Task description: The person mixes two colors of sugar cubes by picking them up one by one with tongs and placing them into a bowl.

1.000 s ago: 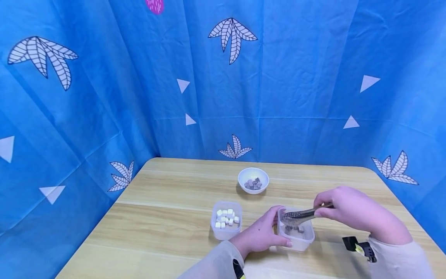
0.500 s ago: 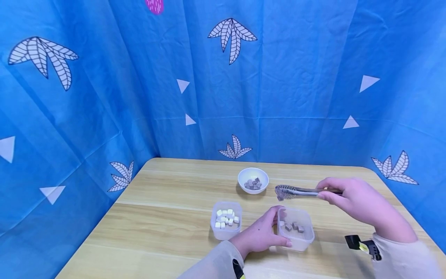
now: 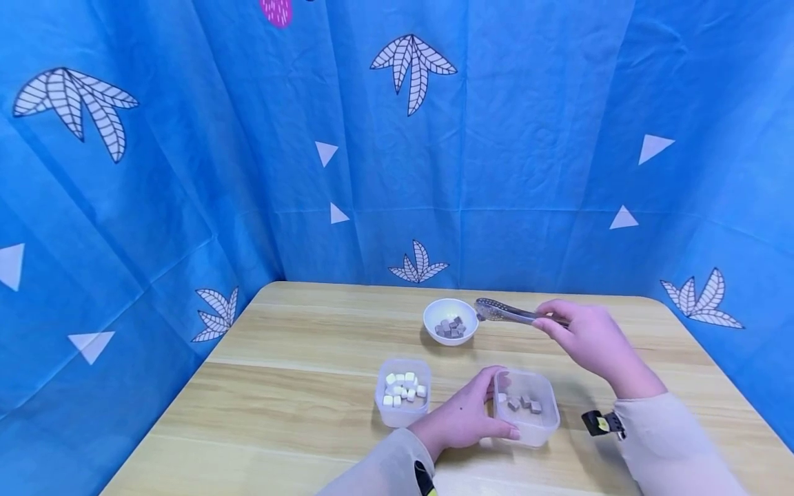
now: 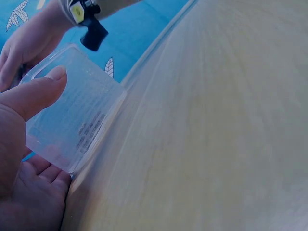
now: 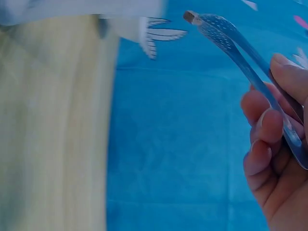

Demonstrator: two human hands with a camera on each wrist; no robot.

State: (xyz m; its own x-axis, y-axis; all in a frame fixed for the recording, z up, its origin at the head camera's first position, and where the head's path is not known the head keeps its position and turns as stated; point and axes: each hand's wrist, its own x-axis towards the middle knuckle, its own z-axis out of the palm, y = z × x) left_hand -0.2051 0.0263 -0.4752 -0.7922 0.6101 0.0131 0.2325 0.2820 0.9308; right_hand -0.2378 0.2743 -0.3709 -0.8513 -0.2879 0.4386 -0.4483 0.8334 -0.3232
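My right hand (image 3: 586,337) grips metal tongs (image 3: 505,313) with perforated tips. In the right wrist view, a small grey-brown cube (image 5: 188,17) is pinched at the end of the tongs. Those tips hover at the right rim of a white bowl (image 3: 451,307), which has several grey cubes (image 3: 451,328) inside. Lower down, my left hand (image 3: 462,417) holds a clear plastic container (image 3: 536,435) by its left side, thumb at the front and fingers behind. Several grey cubes (image 3: 525,404) lie on that container's bottom.
Left of my left hand stands a second clear plastic container (image 3: 400,417) with several white cubes (image 3: 406,386). Everything stands on a wooden table (image 3: 298,386). A blue patterned curtain (image 3: 521,151) hangs behind and at the sides.
The tongs came up out of the right container with a cube and moved away and left to the white bowl. My left hand and both containers stayed put.
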